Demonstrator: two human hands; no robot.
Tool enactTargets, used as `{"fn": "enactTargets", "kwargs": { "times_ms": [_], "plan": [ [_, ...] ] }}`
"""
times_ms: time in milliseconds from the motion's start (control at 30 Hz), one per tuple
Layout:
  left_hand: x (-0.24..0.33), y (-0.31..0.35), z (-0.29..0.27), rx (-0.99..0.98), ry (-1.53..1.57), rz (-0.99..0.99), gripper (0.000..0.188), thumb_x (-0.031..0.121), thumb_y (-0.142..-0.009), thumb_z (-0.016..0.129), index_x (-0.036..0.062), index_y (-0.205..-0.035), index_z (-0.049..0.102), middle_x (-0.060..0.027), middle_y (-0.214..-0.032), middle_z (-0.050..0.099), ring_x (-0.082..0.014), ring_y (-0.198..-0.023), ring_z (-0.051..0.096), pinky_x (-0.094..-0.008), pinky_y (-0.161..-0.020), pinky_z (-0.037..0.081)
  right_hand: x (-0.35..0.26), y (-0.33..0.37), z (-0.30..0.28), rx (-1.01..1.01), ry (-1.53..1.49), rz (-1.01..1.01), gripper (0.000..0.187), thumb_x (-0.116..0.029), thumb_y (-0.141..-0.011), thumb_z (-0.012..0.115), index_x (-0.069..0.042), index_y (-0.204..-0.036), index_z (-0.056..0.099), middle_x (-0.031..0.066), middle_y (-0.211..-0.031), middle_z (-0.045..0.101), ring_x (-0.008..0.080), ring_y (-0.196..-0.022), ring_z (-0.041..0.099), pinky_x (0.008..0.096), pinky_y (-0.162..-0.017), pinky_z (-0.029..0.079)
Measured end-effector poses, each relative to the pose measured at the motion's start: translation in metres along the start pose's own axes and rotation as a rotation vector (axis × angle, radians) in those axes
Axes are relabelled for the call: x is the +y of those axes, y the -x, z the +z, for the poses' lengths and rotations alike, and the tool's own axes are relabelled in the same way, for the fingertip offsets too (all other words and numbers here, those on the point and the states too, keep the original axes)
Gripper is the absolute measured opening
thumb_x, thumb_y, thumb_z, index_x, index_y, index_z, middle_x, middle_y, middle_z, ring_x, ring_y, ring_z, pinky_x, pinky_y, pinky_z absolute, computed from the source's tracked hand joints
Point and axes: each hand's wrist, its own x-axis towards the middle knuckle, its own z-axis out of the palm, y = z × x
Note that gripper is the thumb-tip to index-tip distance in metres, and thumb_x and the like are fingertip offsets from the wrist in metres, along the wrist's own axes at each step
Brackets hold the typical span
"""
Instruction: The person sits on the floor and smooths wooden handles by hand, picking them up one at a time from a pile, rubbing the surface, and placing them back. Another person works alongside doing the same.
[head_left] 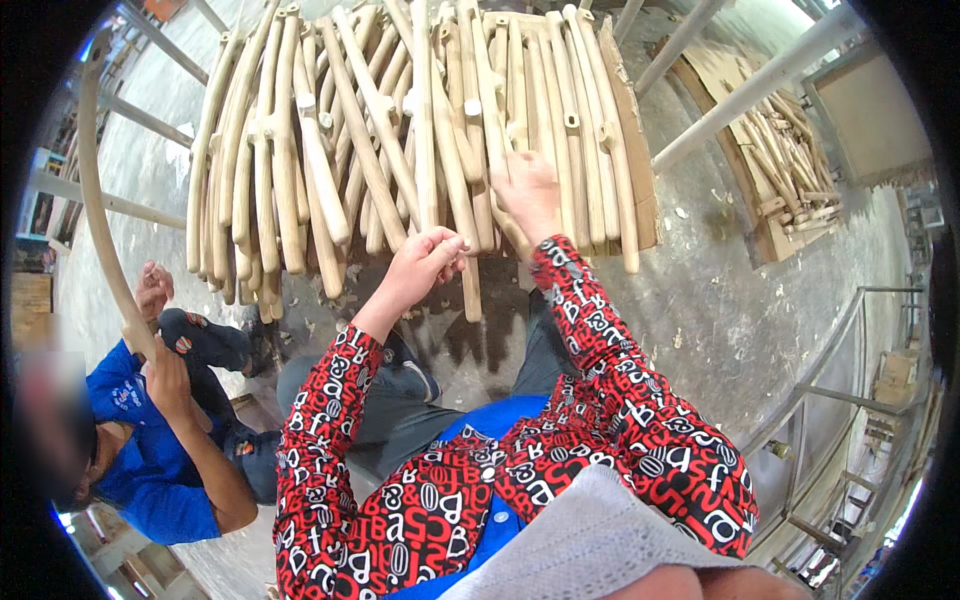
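Note:
Many pale wooden bars, some slightly curved with holes and short pegs, lie in a wide pile in front of me. My left hand (pixel 430 266) is closed at the near end of a light straight wooden bar (pixel 424 140). Its thumb presses on curled fingers, and what lies in them is hidden. To its right, my right hand (pixel 528 192) is curled over a curved wooden bar (pixel 490 105) lying lengthwise away from me. Those fingers are slightly blurred. One bar's rounded end (pixel 472 295) sticks out toward me between the hands.
At left, a crouching person in a blue shirt (pixel 165 478) holds a long curved wooden bar (pixel 95 190) upright. Cardboard (pixel 632 150) edges the pile. Grey metal posts (pixel 760 90) stand at right, before another wood heap (pixel 785 150). A metal frame (pixel 800 410) is at lower right.

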Motion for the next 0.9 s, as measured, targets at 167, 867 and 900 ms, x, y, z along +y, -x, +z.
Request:
{"fn": "enactTargets", "kwargs": {
  "times_ms": [167,867,900],
  "plan": [
    [0.003,0.0,0.003,-0.01,0.007,-0.03,0.03,0.035,-0.1,0.046,0.0103,-0.083,0.05,0.0006,-0.069,0.053,-0.0064,-0.058,0.05,-0.022,-0.049,0.039,0.082,0.044,0.005,-0.056,0.376,0.121,0.071,-0.03,-0.075,0.068,-0.015,-0.139,0.039,0.0201,-0.124,0.051,0.0432,-0.109,0.052,0.0515,-0.085,0.049],
    [0.04,-0.003,-0.054,0.449,-0.393,0.434,0.015,0.01,-0.095,0.046,-0.0003,-0.096,0.056,-0.006,-0.076,0.057,-0.0176,-0.07,0.056,-0.0287,-0.067,0.045,0.09,0.037,-0.002,-0.199,-0.037,0.41,0.039,-0.029,-0.075,0.061,0.001,-0.101,0.061,0.0231,-0.087,0.066,0.0333,-0.077,0.064,0.0428,-0.073,0.051],
    [0.044,-0.003,-0.052,0.411,-0.443,0.448,0.013,0.007,-0.093,0.047,-0.0004,-0.098,0.056,-0.0082,-0.078,0.059,-0.0199,-0.073,0.059,-0.0303,-0.07,0.047,0.1,0.037,-0.007,-0.134,-0.198,0.425,0.036,-0.028,-0.074,0.062,0.002,-0.094,0.061,0.0223,-0.084,0.066,0.0315,-0.076,0.063,0.0415,-0.072,0.05]
  ]
}}
